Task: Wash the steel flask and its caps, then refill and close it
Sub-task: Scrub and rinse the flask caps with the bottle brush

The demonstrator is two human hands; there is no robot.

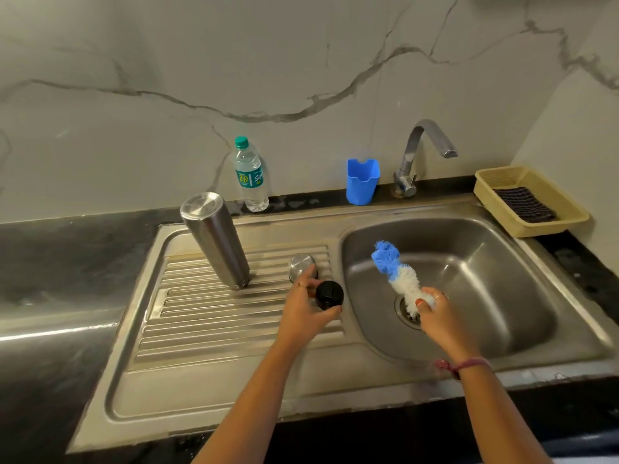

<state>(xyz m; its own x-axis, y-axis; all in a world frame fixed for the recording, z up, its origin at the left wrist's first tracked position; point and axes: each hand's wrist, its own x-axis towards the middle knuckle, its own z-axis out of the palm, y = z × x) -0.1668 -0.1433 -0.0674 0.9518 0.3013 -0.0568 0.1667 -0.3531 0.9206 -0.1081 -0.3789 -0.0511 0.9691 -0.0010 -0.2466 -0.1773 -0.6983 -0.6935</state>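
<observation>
Steel flask point(216, 239) stands inverted on the ribbed drainboard point(207, 316), where my left hand point(306, 313) grips the black cap point(330, 294) near the basin edge, right hand point(435, 316) clutching a fluffy brush point(397, 269).

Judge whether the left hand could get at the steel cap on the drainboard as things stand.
Probably yes. The steel cap stands just beyond the left hand with nothing between them, but that hand already grips the black cap, so it would likely need to set that down first.

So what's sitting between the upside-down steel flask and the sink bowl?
In the head view, the steel cap and the black cap, which the left hand holds, lie on the ribbed drainboard between the flask and the bowl.
</observation>
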